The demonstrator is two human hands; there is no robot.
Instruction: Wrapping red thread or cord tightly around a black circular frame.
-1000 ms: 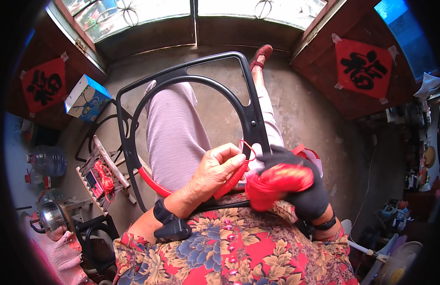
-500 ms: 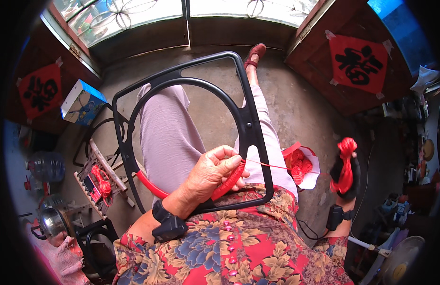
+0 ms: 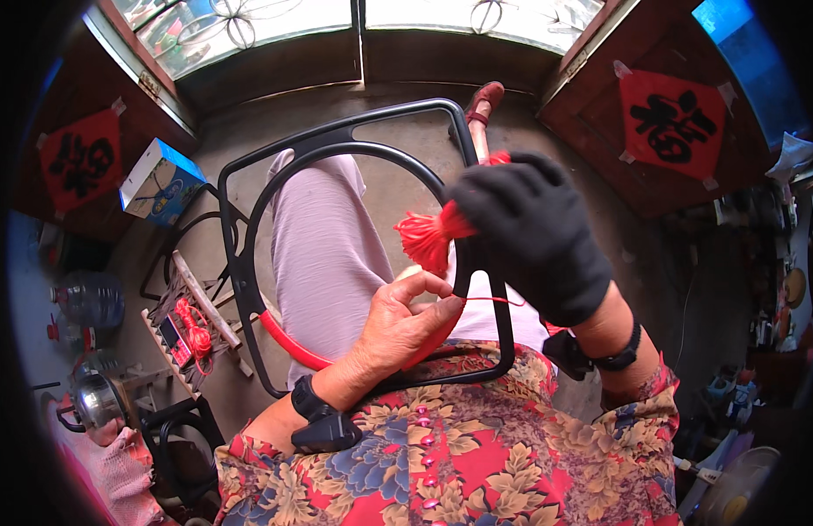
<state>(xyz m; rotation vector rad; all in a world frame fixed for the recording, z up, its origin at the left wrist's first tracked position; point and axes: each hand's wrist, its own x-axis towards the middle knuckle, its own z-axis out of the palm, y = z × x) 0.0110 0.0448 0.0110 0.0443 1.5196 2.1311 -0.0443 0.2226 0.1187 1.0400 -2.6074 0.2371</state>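
Note:
A black frame (image 3: 234,254) with a round inner ring rests over my lap. Red cord wrapping (image 3: 291,340) covers the near part of its ring. My bare left hand (image 3: 391,320) is at the right end of that wrapping, thumb and forefinger pinched on the thin red cord (image 3: 494,301). The cord runs rightward from the pinch toward my right wrist. My right hand (image 3: 538,237), in a black glove, is closed round a bundle of red cord (image 3: 424,237) over the frame's right side. The bundle's looped end sticks out to the left.
A low wooden stool (image 3: 196,285) at the left bears another red cord bundle (image 3: 194,333). Beyond it stands a blue and white box (image 3: 161,184). A metal pot (image 3: 99,403) and a clear water jug (image 3: 91,298) are at the far left, a fan (image 3: 744,486) at the lower right.
My right hand has swung in from the far right to the frame's right side, carrying the red cord bundle. My left hand keeps its pinch at the ring.

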